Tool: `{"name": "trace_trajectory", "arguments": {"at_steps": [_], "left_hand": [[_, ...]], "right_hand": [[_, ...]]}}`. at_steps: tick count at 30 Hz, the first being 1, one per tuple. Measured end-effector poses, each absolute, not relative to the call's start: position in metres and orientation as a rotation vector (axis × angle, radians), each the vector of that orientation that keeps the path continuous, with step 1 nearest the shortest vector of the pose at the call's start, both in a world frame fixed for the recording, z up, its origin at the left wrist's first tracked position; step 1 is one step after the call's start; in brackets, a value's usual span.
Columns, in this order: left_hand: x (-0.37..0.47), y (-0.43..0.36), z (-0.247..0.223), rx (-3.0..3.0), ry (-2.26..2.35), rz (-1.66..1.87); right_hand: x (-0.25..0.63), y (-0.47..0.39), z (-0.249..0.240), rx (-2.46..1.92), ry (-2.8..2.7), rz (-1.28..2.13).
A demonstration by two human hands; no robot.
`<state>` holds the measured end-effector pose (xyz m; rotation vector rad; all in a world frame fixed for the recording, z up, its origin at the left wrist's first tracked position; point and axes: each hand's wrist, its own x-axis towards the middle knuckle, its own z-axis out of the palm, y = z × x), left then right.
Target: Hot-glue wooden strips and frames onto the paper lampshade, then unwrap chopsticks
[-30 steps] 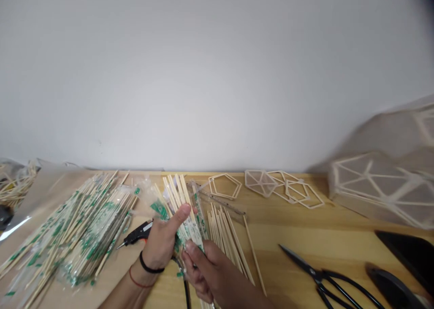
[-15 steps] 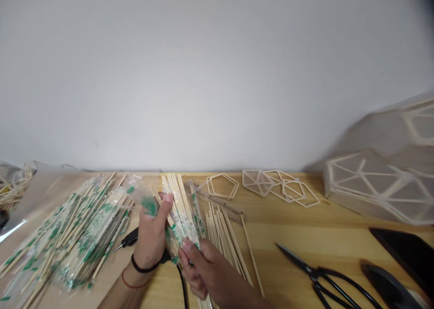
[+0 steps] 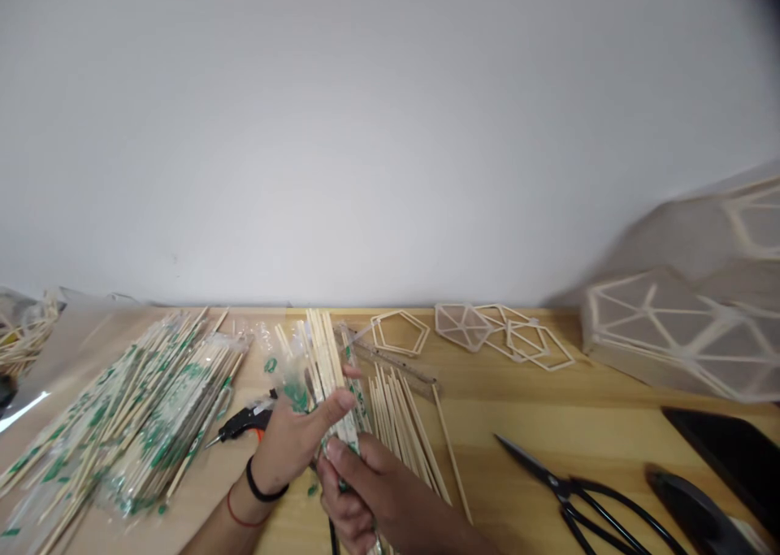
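Observation:
A bundle of chopsticks (image 3: pixel 327 352), with green-printed clear wrappers around the lower part, stands tilted upward between my hands. My right hand (image 3: pixel 371 490) is closed around its lower end, thumb on top. Wrapped round the middle is my left hand (image 3: pixel 298 433), its thumb across the front and a fingertip showing behind. Crumpled clear wrapper (image 3: pixel 296 392) with green print sticks out beside the left hand; whether the fingers pinch it is hidden. Loose bare chopsticks (image 3: pixel 405 433) lie fanned on the table just right of my hands.
Wrapped chopsticks (image 3: pixel 176 425) are heaped at left, near a black glue gun (image 3: pixel 247 421). A ruler (image 3: pixel 396 366), pentagon stick frames (image 3: pixel 399 333) and a covered panel (image 3: pixel 463 327) lie toward the wall. Black-handled scissors (image 3: pixel 566 490) and a large stick-framed structure (image 3: pixel 670 336) are at right.
My left hand has moved right and closed around the bundle, its thumb now crossing the chopsticks. More of the glue gun shows. The right hand keeps its hold.

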<state>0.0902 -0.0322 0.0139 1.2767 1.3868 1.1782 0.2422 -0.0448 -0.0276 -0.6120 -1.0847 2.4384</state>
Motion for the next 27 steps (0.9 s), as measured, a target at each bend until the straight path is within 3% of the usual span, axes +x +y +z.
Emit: {"name": "trace_trajectory", "arguments": {"at_steps": [6, 12, 17, 27], "left_hand": [[0.088, -0.041, 0.020, 1.128, 1.245, 0.919], [0.087, -0.033, 0.019, 1.286, 0.883, 0.685], [0.094, -0.035, 0.002, 1.213, 0.748, 0.446], [0.095, -0.029, 0.002, 1.276, 0.776, 0.519]], "right_hand": [[0.271, -0.025, -0.006, -0.527, -1.794, 2.138], [0.293, 0.002, -0.009, -0.717, -1.479, 1.704], [0.291, -0.002, -0.007, -0.817, -1.417, 1.785], [0.284, -0.002, -0.014, -0.951, -1.138, 1.858]]}}
